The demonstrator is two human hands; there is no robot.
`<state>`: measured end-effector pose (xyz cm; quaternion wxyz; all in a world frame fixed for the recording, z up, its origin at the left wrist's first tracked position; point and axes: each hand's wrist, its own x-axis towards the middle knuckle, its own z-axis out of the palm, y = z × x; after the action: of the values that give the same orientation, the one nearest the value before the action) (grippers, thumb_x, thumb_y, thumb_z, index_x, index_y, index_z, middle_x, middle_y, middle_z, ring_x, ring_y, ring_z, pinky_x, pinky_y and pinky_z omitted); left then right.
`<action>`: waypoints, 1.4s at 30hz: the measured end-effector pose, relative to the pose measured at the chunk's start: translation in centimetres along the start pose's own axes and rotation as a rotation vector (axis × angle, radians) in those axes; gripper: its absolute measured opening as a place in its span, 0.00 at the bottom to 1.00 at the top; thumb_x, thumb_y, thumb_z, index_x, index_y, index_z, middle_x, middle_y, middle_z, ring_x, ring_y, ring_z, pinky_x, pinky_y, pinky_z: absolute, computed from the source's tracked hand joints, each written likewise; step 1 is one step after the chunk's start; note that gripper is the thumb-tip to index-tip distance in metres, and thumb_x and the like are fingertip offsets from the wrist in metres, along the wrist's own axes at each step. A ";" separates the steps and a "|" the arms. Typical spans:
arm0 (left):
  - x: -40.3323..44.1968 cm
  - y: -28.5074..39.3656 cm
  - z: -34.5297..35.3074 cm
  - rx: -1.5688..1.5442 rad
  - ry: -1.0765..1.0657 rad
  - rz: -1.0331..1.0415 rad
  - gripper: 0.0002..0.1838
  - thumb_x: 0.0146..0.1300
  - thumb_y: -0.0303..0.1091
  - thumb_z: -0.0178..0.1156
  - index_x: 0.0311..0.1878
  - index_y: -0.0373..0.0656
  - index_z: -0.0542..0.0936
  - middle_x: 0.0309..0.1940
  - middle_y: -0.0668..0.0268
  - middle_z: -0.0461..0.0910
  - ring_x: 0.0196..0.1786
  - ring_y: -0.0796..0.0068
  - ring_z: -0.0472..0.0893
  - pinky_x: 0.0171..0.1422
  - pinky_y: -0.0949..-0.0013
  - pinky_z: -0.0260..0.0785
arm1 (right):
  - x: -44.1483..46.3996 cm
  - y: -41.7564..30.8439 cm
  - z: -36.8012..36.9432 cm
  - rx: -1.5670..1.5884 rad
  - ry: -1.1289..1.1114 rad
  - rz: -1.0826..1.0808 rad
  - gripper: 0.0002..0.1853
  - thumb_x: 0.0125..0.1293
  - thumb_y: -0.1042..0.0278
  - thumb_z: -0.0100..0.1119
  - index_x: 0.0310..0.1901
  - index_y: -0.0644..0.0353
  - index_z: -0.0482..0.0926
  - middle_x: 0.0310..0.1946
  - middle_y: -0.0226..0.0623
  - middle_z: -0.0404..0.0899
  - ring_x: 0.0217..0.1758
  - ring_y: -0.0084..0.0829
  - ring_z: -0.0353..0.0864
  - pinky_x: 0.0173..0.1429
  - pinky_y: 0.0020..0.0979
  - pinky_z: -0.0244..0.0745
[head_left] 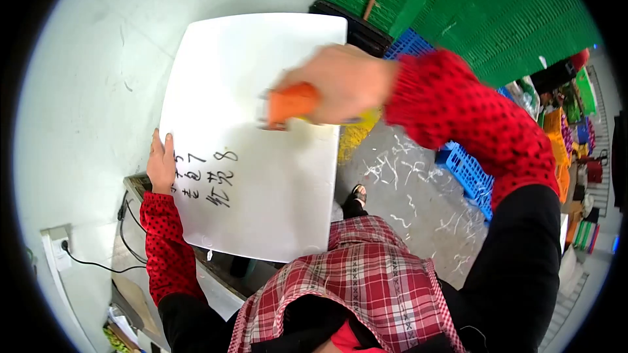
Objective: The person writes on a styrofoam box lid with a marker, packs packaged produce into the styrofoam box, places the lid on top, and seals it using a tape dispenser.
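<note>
A large white box (261, 222) with black handwritten characters and numbers stands in front of me. My left hand (161, 162) lies against its left edge, fingers along the side and top. Over the upper right part of the white surface, my right hand (343, 85) is closed around an orange tool (292, 102), blurred by motion. The tool has a metal end pointing left and something yellow near its grip. Whether the metal end touches the box cannot be made out.
Blue plastic crates (470, 176) and white strips (396, 165) lie on the grey floor at the right. Green panels (471, 13) stand at the back. A black cable (98, 265) runs from a wall socket (60, 256) at the left.
</note>
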<state>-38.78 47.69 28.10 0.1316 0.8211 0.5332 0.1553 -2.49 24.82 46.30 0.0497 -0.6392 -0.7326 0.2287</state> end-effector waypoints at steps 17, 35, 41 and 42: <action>-5.2 33.5 11.6 0.260 -0.086 0.659 0.48 0.57 0.57 0.64 0.74 0.41 0.57 0.75 0.48 0.49 0.77 0.46 0.47 0.76 0.42 0.35 | -13.4 21.8 29.6 0.171 0.343 0.150 0.35 0.46 0.65 0.67 0.61 0.36 0.75 0.31 0.44 0.77 0.30 0.49 0.80 0.34 0.45 0.75; -5.8 33.8 10.5 0.171 -0.136 0.613 0.38 0.64 0.49 0.57 0.73 0.41 0.59 0.76 0.52 0.49 0.77 0.50 0.47 0.77 0.46 0.32 | -10.1 23.2 28.1 1.757 0.093 0.145 0.23 0.60 0.59 0.56 0.56 0.58 0.79 0.48 0.38 0.83 0.50 0.37 0.82 0.57 0.36 0.77; -5.2 33.4 11.1 0.186 -0.118 0.620 0.36 0.64 0.45 0.56 0.73 0.42 0.60 0.76 0.53 0.50 0.77 0.51 0.47 0.77 0.47 0.33 | -5.0 31.3 17.0 2.043 0.867 0.158 0.21 0.60 0.59 0.60 0.51 0.64 0.79 0.42 0.40 0.83 0.44 0.32 0.83 0.50 0.34 0.80; -5.2 33.4 11.1 0.179 -0.121 0.618 0.35 0.64 0.44 0.55 0.73 0.43 0.60 0.76 0.54 0.50 0.77 0.51 0.48 0.77 0.47 0.33 | -4.6 31.7 15.2 2.056 0.854 0.086 0.21 0.60 0.61 0.61 0.51 0.65 0.79 0.41 0.39 0.83 0.42 0.32 0.83 0.48 0.33 0.79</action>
<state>-8.50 29.10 30.10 0.0369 0.9603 0.2613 0.0910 21.80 18.77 21.15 0.7952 -0.3450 -0.0946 0.4895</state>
